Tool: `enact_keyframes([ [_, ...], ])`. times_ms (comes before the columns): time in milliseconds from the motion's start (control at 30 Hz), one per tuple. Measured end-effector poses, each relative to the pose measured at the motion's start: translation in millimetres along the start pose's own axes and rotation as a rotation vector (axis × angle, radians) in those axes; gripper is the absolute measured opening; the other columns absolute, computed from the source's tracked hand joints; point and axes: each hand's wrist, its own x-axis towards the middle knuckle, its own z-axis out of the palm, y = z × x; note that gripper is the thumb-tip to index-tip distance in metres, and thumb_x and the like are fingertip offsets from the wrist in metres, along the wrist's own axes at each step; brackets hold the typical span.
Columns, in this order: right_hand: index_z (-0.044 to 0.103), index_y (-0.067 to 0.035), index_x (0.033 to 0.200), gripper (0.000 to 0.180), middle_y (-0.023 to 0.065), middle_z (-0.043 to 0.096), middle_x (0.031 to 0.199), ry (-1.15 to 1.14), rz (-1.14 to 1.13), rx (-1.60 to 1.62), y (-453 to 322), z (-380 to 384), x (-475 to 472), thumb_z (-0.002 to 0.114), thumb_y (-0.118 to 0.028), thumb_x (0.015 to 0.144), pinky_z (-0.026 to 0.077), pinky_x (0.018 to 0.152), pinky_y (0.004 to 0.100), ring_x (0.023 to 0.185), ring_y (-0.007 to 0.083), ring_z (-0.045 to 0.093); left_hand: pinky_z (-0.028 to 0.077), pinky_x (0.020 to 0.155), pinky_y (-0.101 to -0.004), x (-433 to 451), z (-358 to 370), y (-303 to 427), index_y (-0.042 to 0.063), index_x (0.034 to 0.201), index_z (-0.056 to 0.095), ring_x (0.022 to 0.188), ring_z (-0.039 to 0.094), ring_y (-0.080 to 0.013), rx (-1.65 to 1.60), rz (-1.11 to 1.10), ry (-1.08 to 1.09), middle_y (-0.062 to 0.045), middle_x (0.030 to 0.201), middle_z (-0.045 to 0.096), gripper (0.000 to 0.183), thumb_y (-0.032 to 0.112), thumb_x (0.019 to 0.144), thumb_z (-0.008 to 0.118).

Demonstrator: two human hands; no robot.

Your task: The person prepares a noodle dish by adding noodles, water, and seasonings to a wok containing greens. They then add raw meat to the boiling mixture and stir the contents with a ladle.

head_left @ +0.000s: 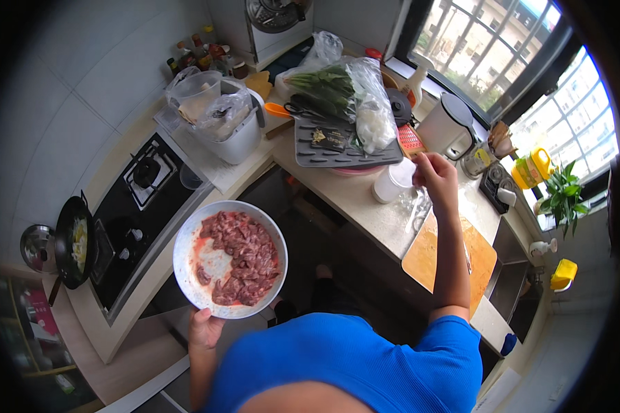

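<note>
My left hand (205,329) grips the near rim of a round light-coloured metal bowl (214,260), held in front of my body. Cut pieces of raw dark-red meat (250,253) with some bloody liquid lie in it. Over the counter on the right, my right hand (436,178) has its fingers pinched together at the top of a white plastic jar (389,187). Whether they hold its rim, a lid or a small utensil cannot be made out. Below my right forearm lies a wooden cutting board (423,258), with a knife (467,258) partly hidden by the arm.
A wok (62,242) with pale food sits at the left of the gas stove (119,222). A grey bin (232,147) holds plastic bags. Bagged greens (323,85) rest on a grey ridged tray (315,155). An electric kettle (444,126) stands by the window; a sink (511,279) is at right.
</note>
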Motion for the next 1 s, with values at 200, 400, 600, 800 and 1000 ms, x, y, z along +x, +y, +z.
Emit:
enact_keyframes([
  [200,0.057,0.004,0.083,0.018,0.0060,0.057,0.063,-0.578,0.172,0.004,38.1,106.8,-22.9,0.054,-0.014,0.083,0.049,0.055,0.0228,0.056,0.0119,0.058,0.040,0.093,-0.0440,-19.4,-34.9,-13.2,-0.002,0.128,0.024,0.114,0.042,-0.0316,-0.127,0.155,0.214,-0.018,0.127,0.037,0.066,0.011,0.070,0.052],
  [400,0.054,0.000,0.084,0.012,0.0056,0.056,0.066,-0.636,0.292,0.273,75.7,251.7,2.3,0.053,-0.012,0.083,0.046,0.049,0.0224,0.056,0.0128,0.056,0.040,0.093,-0.0445,-53.2,-38.4,-34.6,-0.003,0.127,0.027,0.113,0.043,-0.0315,-0.244,0.351,0.539,-0.018,0.126,0.039,0.062,0.014,0.071,0.050],
  [600,0.056,0.000,0.069,0.012,0.0058,0.049,0.053,0.232,0.420,0.520,212.8,364.9,146.3,0.044,-0.001,0.070,0.033,0.033,0.0226,0.041,0.0133,0.045,0.034,0.096,-0.0464,-40.4,-74.1,-47.2,-0.002,0.127,0.027,0.116,0.039,-0.0316,-0.231,0.393,0.499,-0.018,0.128,0.037,0.059,0.012,0.074,0.048],
  [800,0.056,0.006,0.067,0.041,0.0109,0.058,0.058,0.293,0.351,-0.292,317.4,380.8,250.0,0.059,-0.034,0.076,0.043,0.043,0.0305,0.045,0.0182,0.054,0.033,0.096,-0.0437,-52.4,-106.2,-58.0,-0.008,0.124,0.031,0.113,0.043,-0.0297,-0.077,0.435,0.674,-0.019,0.124,0.041,0.066,0.036,0.080,0.053],
  [1000,0.057,0.003,0.081,0.034,0.0092,0.058,0.066,0.259,0.568,-0.025,279.8,366.8,249.0,0.061,-0.030,0.074,0.046,0.051,0.0313,0.057,0.0179,0.056,0.028,0.099,-0.0456,-62.8,-166.0,-64.8,0.004,0.133,0.017,0.122,0.030,-0.0312,-0.262,0.440,0.663,-0.015,0.134,0.026,0.080,0.017,0.068,0.062],
])
